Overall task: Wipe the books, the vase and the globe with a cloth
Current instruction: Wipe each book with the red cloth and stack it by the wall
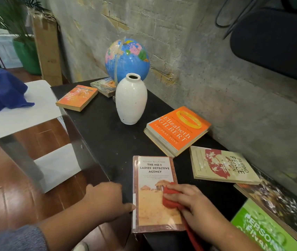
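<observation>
Red cloth [169, 202] in grip of right hand [193, 203] atop paperback [153, 178], left hand [106, 200] loose against its edge.

The scene is lit softly and evenly at moderate brightness; the brightest patch lies far left of the vase [131, 100]. Small highlights are carried on the globe [126, 59] just behind the vase, and sheen is seen on the plastic-covered book [153, 180] in front of it. The left hand [106, 201] and the table [107, 142] edge left of the vase are smeared by motion. The right hand [193, 201], gripping the red cloth [170, 198], is rendered sharper. Straight lines are bowed near the borders. The dark shape [274, 42] far right of the vase is underexposed.
</observation>
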A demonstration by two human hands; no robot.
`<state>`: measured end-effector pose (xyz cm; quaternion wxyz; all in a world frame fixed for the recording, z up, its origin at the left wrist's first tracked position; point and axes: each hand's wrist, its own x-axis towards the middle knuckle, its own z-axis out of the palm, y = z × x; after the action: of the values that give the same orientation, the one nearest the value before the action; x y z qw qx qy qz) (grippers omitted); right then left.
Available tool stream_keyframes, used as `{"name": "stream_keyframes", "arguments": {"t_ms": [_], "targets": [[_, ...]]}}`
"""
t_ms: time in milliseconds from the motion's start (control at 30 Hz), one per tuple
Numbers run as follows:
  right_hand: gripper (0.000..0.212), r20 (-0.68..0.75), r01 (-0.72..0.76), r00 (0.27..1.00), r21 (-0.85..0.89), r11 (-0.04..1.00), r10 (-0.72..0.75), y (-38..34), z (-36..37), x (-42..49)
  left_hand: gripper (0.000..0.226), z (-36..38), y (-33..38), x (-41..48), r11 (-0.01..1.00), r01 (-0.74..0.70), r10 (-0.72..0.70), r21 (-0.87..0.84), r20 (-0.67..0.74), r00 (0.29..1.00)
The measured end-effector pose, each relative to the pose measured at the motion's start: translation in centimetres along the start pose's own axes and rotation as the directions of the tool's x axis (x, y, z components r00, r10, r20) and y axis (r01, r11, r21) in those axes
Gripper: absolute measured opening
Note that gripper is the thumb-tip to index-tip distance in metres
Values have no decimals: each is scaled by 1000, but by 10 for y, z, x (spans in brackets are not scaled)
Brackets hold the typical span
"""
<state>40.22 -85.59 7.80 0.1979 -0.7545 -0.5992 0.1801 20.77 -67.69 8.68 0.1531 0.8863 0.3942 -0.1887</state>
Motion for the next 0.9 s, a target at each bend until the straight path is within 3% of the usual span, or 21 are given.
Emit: {"name": "stream_keyframes", "arguments": {"t_ms": [67,133,200,267,367,400,467,533,600,667,733,833,900], "targets": [[40,-17,22,1000,-25,999,-23,-13,11,-1,61,5,2,-5,995,-9,28,-101,188,982],[38,86,87,993,-36,996,-83,-26,18,-3,59,7,4,-8,921,69,83,-383,367,927],[39,156,136,979,-27,990,-130,-32,20,-3,49,8,3,-10,777,193,123,-599,444,887],[41,163,103,981,22,994,-105,-34,20,-2,36,8,3,-16,663,255,143,-704,454,880],[59,6,-31,1000,184,982,31,-44,20,10,27,2,5,-21,527,222,136,-820,339,931],[63,-84,-73,992,262,962,98,-46,20,18,26,-2,5,-21,539,163,83,-826,245,966],[57,-256,-71,949,401,914,186,-54,17,32,26,-12,0,-19,732,-27,2,-681,-37,999],[47,-363,90,930,373,924,56,-72,10,44,21,-23,-1,-22,826,-169,19,-538,-274,962],[44,-329,294,919,201,934,-218,-89,7,50,14,-30,1,-27,834,-295,77,-466,-432,899],[44,-248,368,906,53,929,-344,-89,3,55,11,-31,2,-30,853,-353,126,-384,-505,854],[47,-253,248,937,-11,969,-242,-74,-11,67,17,-29,1,-33,871,-337,116,-358,-516,849],[44,-331,-154,934,-27,988,136,-48,-44,81,22,-26,2,-36,887,-315,109,-337,-510,853],[39,-335,-236,920,-52,970,206,-44,-48,82,23,-27,4,-37,886,-334,136,-323,-507,851]]}}
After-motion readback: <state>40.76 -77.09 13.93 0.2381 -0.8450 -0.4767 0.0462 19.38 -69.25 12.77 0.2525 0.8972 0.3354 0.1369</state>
